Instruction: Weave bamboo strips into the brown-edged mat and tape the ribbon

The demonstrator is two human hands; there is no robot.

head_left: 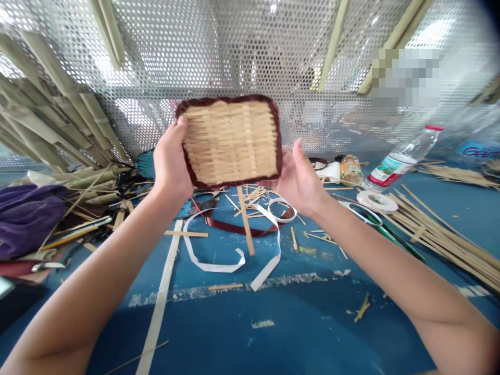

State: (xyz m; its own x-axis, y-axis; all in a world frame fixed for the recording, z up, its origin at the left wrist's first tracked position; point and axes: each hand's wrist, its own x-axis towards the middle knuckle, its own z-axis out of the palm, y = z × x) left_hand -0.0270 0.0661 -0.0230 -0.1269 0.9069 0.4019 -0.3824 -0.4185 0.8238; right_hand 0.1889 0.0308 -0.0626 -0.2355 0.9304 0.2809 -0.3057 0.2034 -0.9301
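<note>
A woven bamboo panel (230,143) with a dark brown wrapped border is raised above the blue table, its flat face toward me. My left hand (172,156) is closed on its left edge, thumb on the front and the other fingers hidden behind. At the lower right corner is my right hand (299,179), thumb raised and apart from the panel. Its fingers reach to and behind the border, partly hidden. Below the panel lie a white ribbon (216,268), a brown ribbon (238,227) and loose bamboo strips (246,224).
Bamboo stalks (50,104) lean at the left, behind a purple cloth (31,219). To the right stand a water bottle (404,161) and a small jar (351,171), near a tape roll (377,201) and long bamboo strips (441,234). A perforated metal screen (234,47) closes off the back.
</note>
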